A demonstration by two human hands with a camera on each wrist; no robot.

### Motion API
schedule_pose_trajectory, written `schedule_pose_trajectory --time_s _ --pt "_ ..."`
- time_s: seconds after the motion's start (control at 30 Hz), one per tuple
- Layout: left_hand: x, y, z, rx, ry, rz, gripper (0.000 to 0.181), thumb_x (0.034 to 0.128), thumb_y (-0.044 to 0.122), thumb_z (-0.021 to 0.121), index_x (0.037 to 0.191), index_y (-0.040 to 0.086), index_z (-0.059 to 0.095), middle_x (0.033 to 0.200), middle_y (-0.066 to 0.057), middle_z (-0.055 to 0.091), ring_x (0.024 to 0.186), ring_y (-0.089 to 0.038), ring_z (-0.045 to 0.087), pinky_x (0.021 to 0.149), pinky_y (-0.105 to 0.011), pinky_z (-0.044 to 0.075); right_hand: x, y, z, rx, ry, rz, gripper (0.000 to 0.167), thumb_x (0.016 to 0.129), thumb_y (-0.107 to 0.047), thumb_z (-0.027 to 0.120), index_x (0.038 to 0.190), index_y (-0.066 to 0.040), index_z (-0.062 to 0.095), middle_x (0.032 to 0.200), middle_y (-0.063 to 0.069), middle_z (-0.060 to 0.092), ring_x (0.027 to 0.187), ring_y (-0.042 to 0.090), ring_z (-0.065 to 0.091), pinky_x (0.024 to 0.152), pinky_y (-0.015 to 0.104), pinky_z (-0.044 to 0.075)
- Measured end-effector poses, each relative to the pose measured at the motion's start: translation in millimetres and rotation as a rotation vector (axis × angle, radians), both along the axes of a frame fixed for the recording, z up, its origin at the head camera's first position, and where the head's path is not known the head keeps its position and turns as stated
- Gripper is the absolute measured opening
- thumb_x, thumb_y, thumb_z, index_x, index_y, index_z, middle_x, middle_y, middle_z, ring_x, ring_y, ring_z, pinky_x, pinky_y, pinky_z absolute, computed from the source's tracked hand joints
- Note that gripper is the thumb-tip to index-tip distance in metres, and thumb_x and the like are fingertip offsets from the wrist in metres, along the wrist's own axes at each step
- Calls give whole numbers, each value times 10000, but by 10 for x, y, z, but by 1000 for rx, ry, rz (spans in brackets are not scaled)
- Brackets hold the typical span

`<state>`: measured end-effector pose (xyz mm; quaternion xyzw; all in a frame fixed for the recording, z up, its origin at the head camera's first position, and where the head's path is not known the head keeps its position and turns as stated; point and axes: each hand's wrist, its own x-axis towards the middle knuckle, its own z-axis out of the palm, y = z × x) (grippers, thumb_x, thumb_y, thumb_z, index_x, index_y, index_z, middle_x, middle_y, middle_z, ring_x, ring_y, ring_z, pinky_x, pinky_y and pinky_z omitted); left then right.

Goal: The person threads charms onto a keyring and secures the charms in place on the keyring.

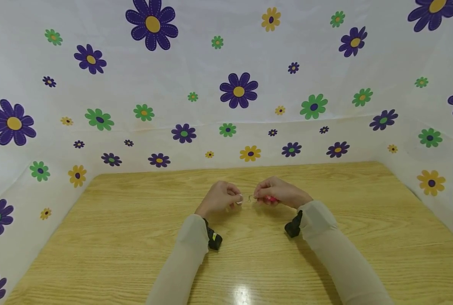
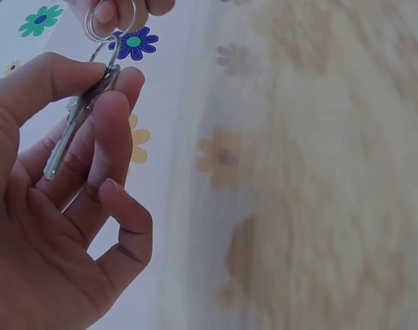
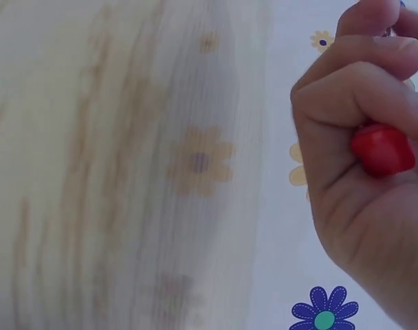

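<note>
Thumb and fingers of my left hand point(image 1: 219, 196) pinch a silver key point(image 2: 75, 127), its blade lying across the fingers in the left wrist view. There may be a second key behind it; I cannot tell. From the key's head a loop leads to a metal split ring point(image 2: 89, 27). The fingertips of my right hand point(image 1: 281, 192) grip that ring a short way to the right. A glossy red piece point(image 3: 383, 151) sits within the curled right fingers, against the palm; its kind and any link to the ring are hidden.
Both hands are above a wood-grain table point(image 1: 135, 237). A white cloth point(image 1: 196, 67) printed with purple, green and yellow flowers stands behind the table and along both sides. Each wrist wears a black camera point(image 1: 214, 240).
</note>
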<state>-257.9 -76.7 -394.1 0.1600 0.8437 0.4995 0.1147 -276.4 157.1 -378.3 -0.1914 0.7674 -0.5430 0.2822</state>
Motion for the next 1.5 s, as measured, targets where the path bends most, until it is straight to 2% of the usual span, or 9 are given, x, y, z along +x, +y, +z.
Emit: schedule_pose_trajectory --time_s 0.23,0.43,0.6,0.67,0.8,0.93,1.1,1.33,1.5 --pt "-2 15 5 10 10 -4 86 945 67 676 928 0 728 777 -52 728 615 -241 658 530 -269 473 -3 -15 -9 18 29 24 187 1018 -114 599 912 36 634 665 8 504 528 86 372 496 239 313" --pt "-7 28 -14 10 7 9 80 932 42 674 956 -15 725 803 -73 734 593 -191 640 530 -257 476 7 -27 -19 14 42 42 180 1004 -99 617 923 62 619 633 1 480 508 89 357 486 247 274" --pt "-6 45 -12 1 19 -8 74 928 30 659 944 -7 722 801 -74 733 587 -189 633 526 -248 467 21 -50 -12 25 81 92 241 1005 -108 619 811 25 566 574 -18 427 471 95 334 484 271 248" --pt "-2 47 -12 1 21 -14 71 925 20 653 935 -6 717 797 -76 731 587 -195 634 529 -252 471 22 -60 -13 14 93 107 262 1004 -98 612 796 47 547 571 -19 417 471 94 327 487 278 241" --pt "8 54 -10 -1 40 -4 68 925 11 650 937 -5 715 775 -67 724 584 -198 636 527 -249 465 23 -65 -12 -11 110 115 249 1002 -59 591 893 162 561 587 -11 429 482 91 325 488 275 249" --pt "17 54 -9 -1 59 9 82 933 13 652 978 -25 710 776 -90 718 590 -211 637 525 -248 455 21 -69 -2 -8 110 95 222 1004 -45 580 951 170 596 609 -1 464 493 91 337 494 264 274" --pt "19 35 -12 5 58 16 104 940 24 649 1007 -32 704 786 -101 720 612 -234 636 514 -260 455 11 -59 -36 -49 48 35 193 1021 -53 558 981 134 576 672 30 534 515 96 378 497 243 316" --pt "15 49 -13 39 41 28 97 922 3 647 1002 -25 695 754 -87 717 614 -255 642 486 -272 464 15 -87 -93 -243 -96 -43 161 1063 -48 473 954 32 561 739 55 582 548 74 445 505 200 333" --pt "16 67 -17 49 23 24 130 890 -17 645 1008 -18 699 747 -78 711 627 -249 650 488 -270 457 30 -142 -93 -252 -97 -70 199 1055 -94 512 874 -50 581 701 21 553 533 79 420 495 208 316"
